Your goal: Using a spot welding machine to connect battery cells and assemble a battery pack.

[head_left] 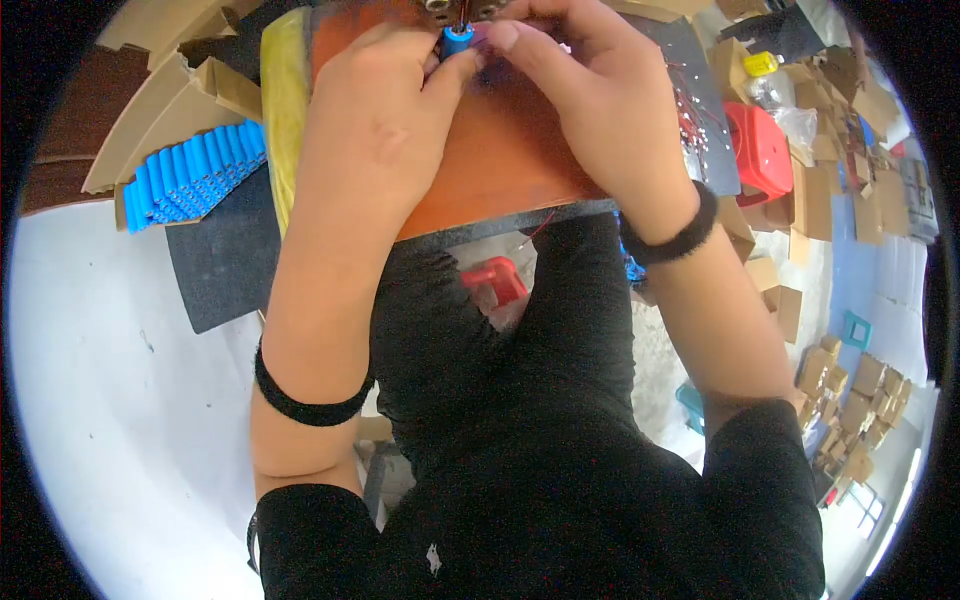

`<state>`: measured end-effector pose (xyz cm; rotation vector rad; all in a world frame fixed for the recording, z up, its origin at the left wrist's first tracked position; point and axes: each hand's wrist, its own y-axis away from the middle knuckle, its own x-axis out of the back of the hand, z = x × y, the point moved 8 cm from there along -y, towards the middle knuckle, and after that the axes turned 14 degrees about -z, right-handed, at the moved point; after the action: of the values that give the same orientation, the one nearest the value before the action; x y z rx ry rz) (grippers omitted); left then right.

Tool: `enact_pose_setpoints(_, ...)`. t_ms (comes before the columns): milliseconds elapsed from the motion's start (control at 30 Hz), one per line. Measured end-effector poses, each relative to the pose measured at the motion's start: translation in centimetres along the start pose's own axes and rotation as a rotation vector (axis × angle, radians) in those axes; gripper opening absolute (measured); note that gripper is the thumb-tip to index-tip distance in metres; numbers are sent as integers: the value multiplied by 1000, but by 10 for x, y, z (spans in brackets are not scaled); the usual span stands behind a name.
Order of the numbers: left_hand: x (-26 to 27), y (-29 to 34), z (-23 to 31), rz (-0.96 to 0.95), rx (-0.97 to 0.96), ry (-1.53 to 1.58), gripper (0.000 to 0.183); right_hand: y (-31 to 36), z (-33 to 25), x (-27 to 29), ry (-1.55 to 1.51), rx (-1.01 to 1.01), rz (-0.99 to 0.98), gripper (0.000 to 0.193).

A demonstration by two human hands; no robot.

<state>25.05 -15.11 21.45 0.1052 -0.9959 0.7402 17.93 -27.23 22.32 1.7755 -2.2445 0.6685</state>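
At the top middle, a blue cylindrical battery cell [457,41] is gripped between the thumb and fingers of my left hand [378,120]. Its end sits right below two metal electrode holders [463,9], whose thin tips come down close to it; whether they touch I cannot tell. My right hand [615,95] is pinched beside the cell's end, thumb against fingers. What it holds there is too small and blurred to name. Under both hands lies an orange-brown work surface [500,150].
Many blue cells [195,170] stand in a carton at the left. Yellow plastic sheeting [286,110] borders the work surface. Red wires with white ends [690,120] lie at its right. Farther right are a red stool [760,150] and stacked cardboard boxes [865,400].
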Motion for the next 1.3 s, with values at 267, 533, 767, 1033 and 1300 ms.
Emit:
enact_pose_setpoints(267, 0, 15, 22, -116, -139, 53, 31, 26, -10, 21, 94, 69, 17, 13)
enact_pose_setpoints(533, 116, 94, -46, 140, -76, -590, 28, 160, 15, 120, 49, -254, 263, 11)
enact_pose_setpoints(767, 163, 106, -99, -153, 249, -933, 50, 305, 238, 182, 177, -787, 188, 21)
enact_pose_setpoints(1033, 157, 108, -112, -123, 186, -986, 40, 406, 325, 171, 573, -841, 205, 40)
enact_pose_setpoints(1300, 163, 121, -114, 17, 67, -1028, 28, 376, 277, 163, 642, -715, 259, 30)
